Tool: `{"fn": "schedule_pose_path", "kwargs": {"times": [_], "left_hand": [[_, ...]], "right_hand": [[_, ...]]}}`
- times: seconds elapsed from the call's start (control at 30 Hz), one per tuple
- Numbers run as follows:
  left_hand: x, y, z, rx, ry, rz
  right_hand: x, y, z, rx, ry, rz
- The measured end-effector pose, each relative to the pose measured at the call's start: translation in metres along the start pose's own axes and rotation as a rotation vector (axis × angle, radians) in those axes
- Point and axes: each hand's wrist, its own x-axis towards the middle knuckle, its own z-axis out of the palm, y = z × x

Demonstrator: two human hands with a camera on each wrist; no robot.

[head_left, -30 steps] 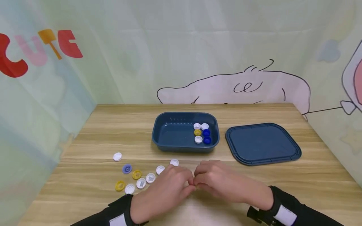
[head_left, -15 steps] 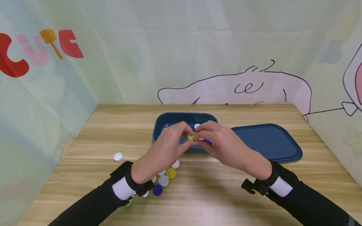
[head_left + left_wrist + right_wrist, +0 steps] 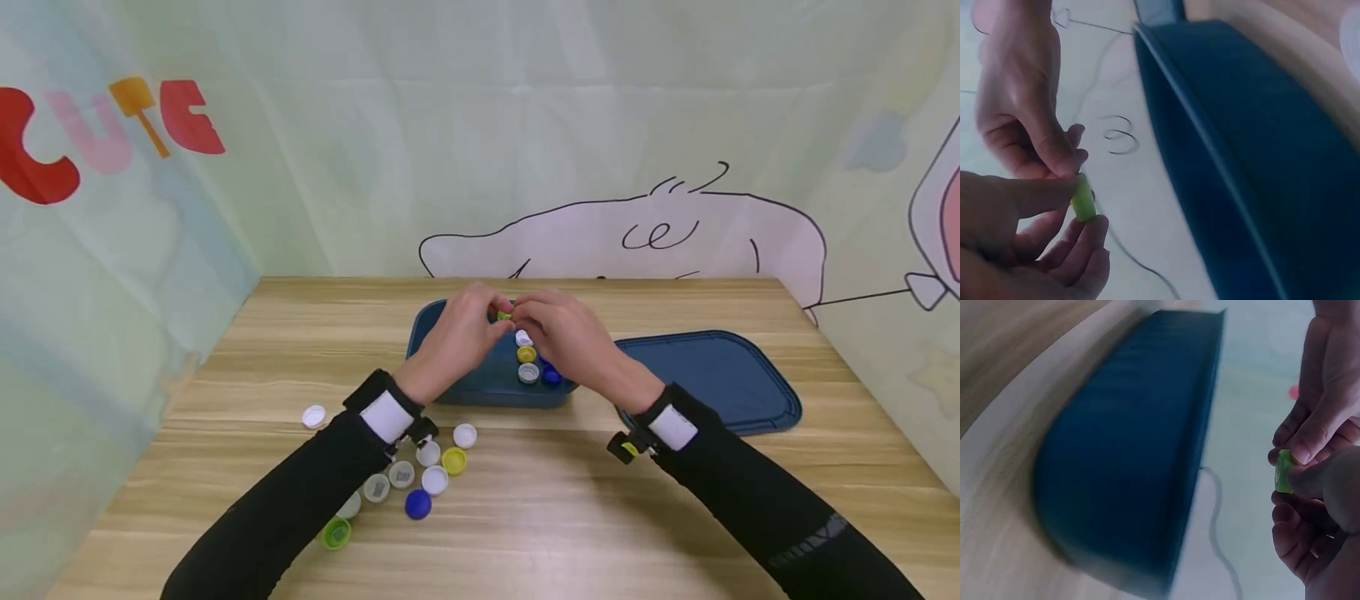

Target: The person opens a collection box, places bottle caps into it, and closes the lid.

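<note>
A small green bottle cap is pinched between both hands above the far side of the dark blue box. My left hand holds it with thumb and fingers, as the left wrist view shows the cap on edge. My right hand meets it from the other side, thumb against the cap in the right wrist view. Inside the box's right half lie a yellow cap, a white cap and a blue cap; the right hand hides part of this group.
A dark blue lid lies flat right of the box. Several loose caps lie in front, among them a yellow cap, a blue cap and a green cap, partly under the left sleeve. One white cap sits apart.
Both hands have risen from the tabletop in front of the box, carried the green cap over it, then moved farther back. The caps inside the box show more than half a second ago.
</note>
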Motion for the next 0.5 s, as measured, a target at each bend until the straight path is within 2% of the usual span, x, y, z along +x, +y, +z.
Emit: {"fn": "schedule_pose_path", "kwargs": {"times": [0.17, 0.3, 0.43, 0.5], "left_hand": [[0.023, -0.017, 0.012, 0.036, -0.053, -0.015], [0.033, -0.027, 0.018, 0.039, -0.086, -0.036], [0.037, -0.036, 0.024, -0.006, -0.129, -0.117], [0.037, -0.040, 0.029, -0.034, -0.157, -0.168]], "right_hand": [[0.006, 0.020, 0.017, -0.018, -0.051, 0.039], [0.010, 0.033, 0.029, -0.049, -0.085, 0.055], [0.009, 0.041, 0.041, -0.063, -0.121, 0.057], [0.008, 0.042, 0.047, -0.052, -0.150, 0.084]]}}
